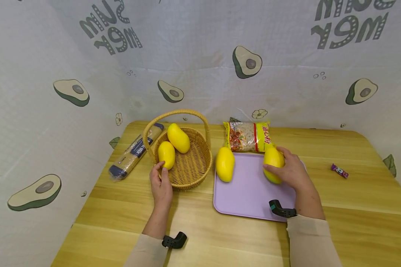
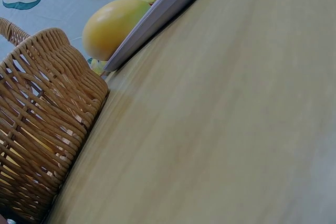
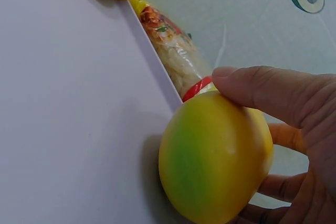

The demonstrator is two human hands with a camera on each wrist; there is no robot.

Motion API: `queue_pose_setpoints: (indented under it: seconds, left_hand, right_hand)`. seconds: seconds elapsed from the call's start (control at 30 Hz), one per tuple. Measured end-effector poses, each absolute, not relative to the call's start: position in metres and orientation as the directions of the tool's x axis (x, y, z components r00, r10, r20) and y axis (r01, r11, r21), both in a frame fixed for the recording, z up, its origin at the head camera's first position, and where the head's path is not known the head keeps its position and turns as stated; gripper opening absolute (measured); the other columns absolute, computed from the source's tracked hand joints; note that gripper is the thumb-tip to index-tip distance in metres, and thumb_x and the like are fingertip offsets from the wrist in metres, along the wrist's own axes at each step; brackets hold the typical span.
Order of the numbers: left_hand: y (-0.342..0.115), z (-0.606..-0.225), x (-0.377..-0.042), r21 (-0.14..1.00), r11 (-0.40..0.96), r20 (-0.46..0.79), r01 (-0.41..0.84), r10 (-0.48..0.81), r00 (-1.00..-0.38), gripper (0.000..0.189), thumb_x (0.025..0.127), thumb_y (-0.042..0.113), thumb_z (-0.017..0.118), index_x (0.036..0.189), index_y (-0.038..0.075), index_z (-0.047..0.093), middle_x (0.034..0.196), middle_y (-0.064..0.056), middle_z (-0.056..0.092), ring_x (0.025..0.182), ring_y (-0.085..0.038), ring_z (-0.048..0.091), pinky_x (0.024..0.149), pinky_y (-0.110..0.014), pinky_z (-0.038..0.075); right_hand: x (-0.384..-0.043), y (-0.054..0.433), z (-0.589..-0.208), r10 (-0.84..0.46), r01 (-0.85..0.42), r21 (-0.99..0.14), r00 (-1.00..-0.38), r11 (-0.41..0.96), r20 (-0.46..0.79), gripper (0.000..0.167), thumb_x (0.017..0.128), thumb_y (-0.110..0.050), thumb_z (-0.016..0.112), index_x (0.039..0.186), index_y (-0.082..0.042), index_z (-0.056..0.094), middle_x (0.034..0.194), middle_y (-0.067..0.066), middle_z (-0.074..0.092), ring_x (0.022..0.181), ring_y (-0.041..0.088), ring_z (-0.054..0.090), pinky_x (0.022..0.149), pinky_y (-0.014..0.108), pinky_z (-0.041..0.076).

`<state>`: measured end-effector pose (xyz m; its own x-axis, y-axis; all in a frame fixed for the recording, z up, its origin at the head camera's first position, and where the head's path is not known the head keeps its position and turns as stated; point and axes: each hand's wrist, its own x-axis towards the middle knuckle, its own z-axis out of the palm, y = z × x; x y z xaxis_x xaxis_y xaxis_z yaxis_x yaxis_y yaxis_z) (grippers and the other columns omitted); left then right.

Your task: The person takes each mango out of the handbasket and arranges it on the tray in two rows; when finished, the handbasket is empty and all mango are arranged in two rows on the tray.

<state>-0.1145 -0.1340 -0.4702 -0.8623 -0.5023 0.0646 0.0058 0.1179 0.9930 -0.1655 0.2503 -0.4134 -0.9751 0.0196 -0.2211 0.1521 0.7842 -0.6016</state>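
My right hand [image 1: 292,170] grips a yellow mango [image 1: 274,163] with a greenish underside, over the right part of a lilac tray [image 1: 250,189]. In the right wrist view the thumb [image 3: 257,85] lies along the mango's top, with fingers round its far side. A second mango [image 1: 225,164] rests at the tray's left edge. My left hand [image 1: 161,187] holds the near left rim of a wicker basket [image 1: 190,165], its fingertips right by a mango [image 1: 167,155] inside. Behind that one lies another mango [image 1: 178,138]. In the left wrist view the hand is almost wholly out of frame.
Left of the basket lies a long pack of noodles [image 1: 133,155]. A clear and yellow food bag [image 1: 247,136] sits behind the tray. To the right, a small purple wrapped snack [image 1: 339,171] lies on the wooden table [image 1: 361,193]. A patterned curtain [image 1: 200,74] hangs behind.
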Motion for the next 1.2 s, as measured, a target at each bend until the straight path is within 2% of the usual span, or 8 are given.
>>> queue_pose_setpoints:
  seconds: [0.4, 0.63, 0.83, 1.2]
  left_hand:
    - [-0.1338, -0.4703, -0.1142, 0.993, 0.118, 0.078, 0.021, -0.502, -0.862, 0.03, 0.108, 0.02, 0.046, 0.132, 0.006, 0.056, 0.146, -0.018, 0.045, 0.141, -0.033, 0.041, 0.117, -0.052, 0.03]
    - [-0.1334, -0.4697, -0.1133, 0.994, 0.111, 0.061, 0.007, -0.498, -0.865, 0.029, 0.108, 0.02, 0.046, 0.133, 0.008, 0.056, 0.147, -0.016, 0.044, 0.142, -0.032, 0.04, 0.117, -0.05, 0.03]
    - [-0.1334, -0.4699, -0.1128, 0.995, 0.104, 0.054, 0.002, -0.494, -0.868, 0.03, 0.108, 0.021, 0.046, 0.133, 0.007, 0.056, 0.148, -0.017, 0.043, 0.145, -0.033, 0.038, 0.119, -0.053, 0.029]
    - [-0.1336, -0.4694, -0.1125, 0.993, 0.118, 0.057, -0.002, -0.492, -0.869, 0.03, 0.108, 0.023, 0.046, 0.133, 0.01, 0.056, 0.149, -0.015, 0.044, 0.143, -0.032, 0.039, 0.118, -0.051, 0.029]
  right_hand:
    - [-0.1661, 0.2527, -0.4141, 0.014, 0.165, -0.612, -0.97, 0.774, -0.245, 0.101, 0.091, -0.048, 0.071, 0.162, -0.002, 0.016, 0.15, 0.043, 0.028, 0.121, 0.053, 0.04, 0.095, 0.065, 0.044]
    - [-0.164, 0.2557, -0.4139, 0.011, 0.186, -0.625, -0.962, 0.758, -0.273, 0.103, 0.093, -0.055, 0.067, 0.164, -0.005, 0.011, 0.154, 0.043, 0.022, 0.126, 0.055, 0.037, 0.102, 0.07, 0.041]
    - [-0.1636, 0.2581, -0.4159, 0.006, 0.194, -0.646, -0.959, 0.738, -0.282, 0.105, 0.093, -0.057, 0.066, 0.164, -0.006, 0.008, 0.156, 0.043, 0.019, 0.129, 0.056, 0.036, 0.104, 0.07, 0.041]
    - [-0.163, 0.2598, -0.4141, 0.028, 0.209, -0.635, -0.958, 0.743, -0.284, 0.105, 0.093, -0.06, 0.064, 0.164, -0.006, 0.008, 0.158, 0.041, 0.016, 0.134, 0.058, 0.032, 0.106, 0.074, 0.038]
